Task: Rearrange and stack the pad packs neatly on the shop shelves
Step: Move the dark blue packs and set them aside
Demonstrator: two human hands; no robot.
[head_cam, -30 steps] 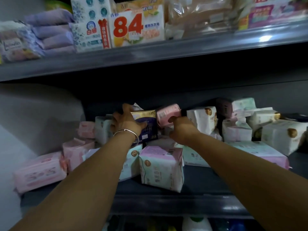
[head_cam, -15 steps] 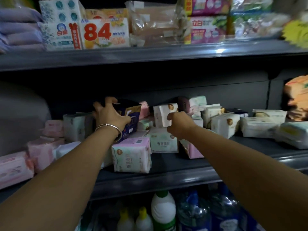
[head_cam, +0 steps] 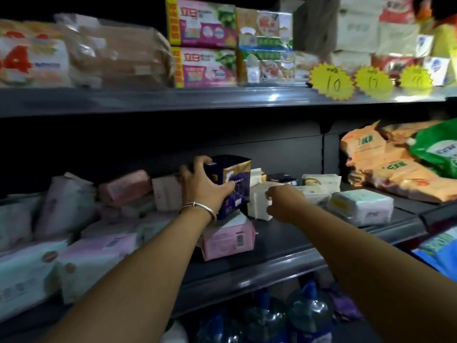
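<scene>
Gripping dark navy-and-gold pad pack upright in left hand, above pink soft pack on grey metal shelf; right hand clutched white pack, just right.

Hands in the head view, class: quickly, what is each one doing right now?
Left hand: grips the dark blue and gold pad pack.
Right hand: fingers curled on the white pad pack; a firm grip cannot be told.
</scene>
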